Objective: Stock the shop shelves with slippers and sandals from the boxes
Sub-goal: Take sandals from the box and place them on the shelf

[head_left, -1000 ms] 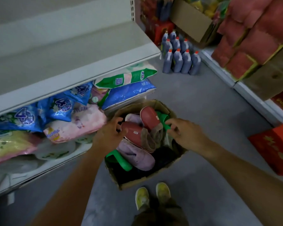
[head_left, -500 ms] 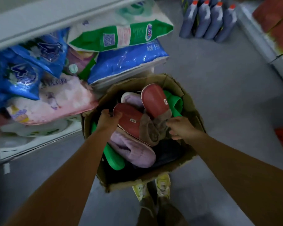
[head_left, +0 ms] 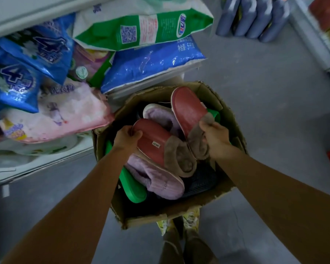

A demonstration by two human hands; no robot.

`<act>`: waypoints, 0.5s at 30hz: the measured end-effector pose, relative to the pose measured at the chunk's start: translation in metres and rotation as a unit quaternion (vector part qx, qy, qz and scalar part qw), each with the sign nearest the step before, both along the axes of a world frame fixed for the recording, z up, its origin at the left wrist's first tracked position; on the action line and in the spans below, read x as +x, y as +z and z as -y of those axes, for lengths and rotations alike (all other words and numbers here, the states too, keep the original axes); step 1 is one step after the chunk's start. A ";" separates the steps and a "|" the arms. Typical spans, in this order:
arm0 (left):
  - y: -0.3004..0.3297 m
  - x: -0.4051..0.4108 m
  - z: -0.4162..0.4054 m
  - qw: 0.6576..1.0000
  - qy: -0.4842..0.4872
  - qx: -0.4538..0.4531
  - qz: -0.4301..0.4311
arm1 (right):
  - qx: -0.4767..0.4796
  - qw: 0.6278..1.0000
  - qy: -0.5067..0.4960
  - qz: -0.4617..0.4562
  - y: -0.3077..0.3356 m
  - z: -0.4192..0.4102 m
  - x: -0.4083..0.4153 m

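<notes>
Two hands on a pair of red slippers in the cardboard box point(head_left: 234, 119)

The left hand point(head_left: 125, 139) pinches the toe of the nearer red slipper point(head_left: 153, 142); the right hand point(head_left: 215, 139) grips the furry heel of the farther red slipper point(head_left: 188, 109), tilted up. Both lie atop lilac slippers point(head_left: 160, 178) and a green sandal point(head_left: 132, 187), on the floor near the detergent bags point(head_left: 149, 63).

Grey concrete floor point(head_left: 255, 92) carrying a torn cardboard box point(head_left: 234, 119) at centre and a cluster of dark blue bottles point(head_left: 255, 18) at upper right. White metal shelf point(head_left: 36, 164) at left, loaded with detergent bags: blue bags point(head_left: 13, 82), a pink bag point(head_left: 65, 115), a green-and-white bag point(head_left: 141, 29) stacked on another blue bag point(head_left: 151, 63).
</notes>
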State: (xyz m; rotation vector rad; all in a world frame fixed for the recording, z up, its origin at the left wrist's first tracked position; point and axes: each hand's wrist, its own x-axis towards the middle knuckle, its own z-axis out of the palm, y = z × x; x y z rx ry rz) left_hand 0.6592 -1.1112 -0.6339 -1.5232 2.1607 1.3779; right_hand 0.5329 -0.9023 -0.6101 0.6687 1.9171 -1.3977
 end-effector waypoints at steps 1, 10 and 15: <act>0.003 0.002 0.001 0.999 0.017 0.022 -0.018 | -0.003 1.000 -0.016 -0.024 0.007 0.002 -0.002; 0.033 0.023 0.011 0.979 0.074 0.140 -0.128 | -0.024 0.995 -0.043 -0.089 0.049 0.011 -0.013; 0.061 0.033 0.018 0.963 0.097 0.188 -0.167 | -0.030 0.991 0.103 -0.074 0.066 0.012 -0.001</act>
